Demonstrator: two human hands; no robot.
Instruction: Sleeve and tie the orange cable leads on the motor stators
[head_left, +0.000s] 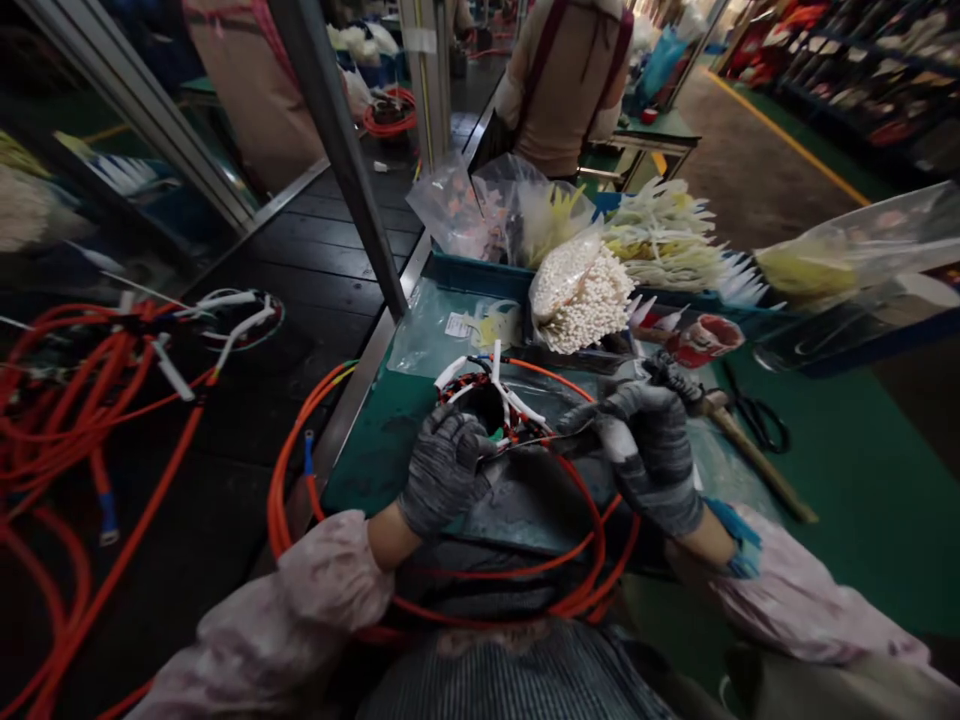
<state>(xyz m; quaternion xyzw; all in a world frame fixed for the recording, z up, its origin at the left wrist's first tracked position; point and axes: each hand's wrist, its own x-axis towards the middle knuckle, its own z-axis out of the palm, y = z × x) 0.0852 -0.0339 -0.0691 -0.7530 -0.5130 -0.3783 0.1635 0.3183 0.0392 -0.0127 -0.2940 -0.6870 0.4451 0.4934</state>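
My left hand [446, 468], in a grey knit glove, is closed at the near left side of a wire harness [517, 408] of dark and orange wires with white sleeves. My right hand [654, 452], gloved likewise, pinches with thumb and fingers to the right of the harness. Between both hands runs a thin dark strand [534, 440], close against the wires; its exact kind is too blurred to tell. Thick orange cables [592, 540] loop from the harness below my hands and over the bench's front edge.
A bundle of white-tipped pieces [581, 295] and a blue tray [480, 275] with bagged parts line the back of the bench. Black scissors [761, 415] and a wooden-handled hammer [757, 455] lie right. Coiled orange cables [112, 390] sit left. A co-worker [562, 90] is beyond.
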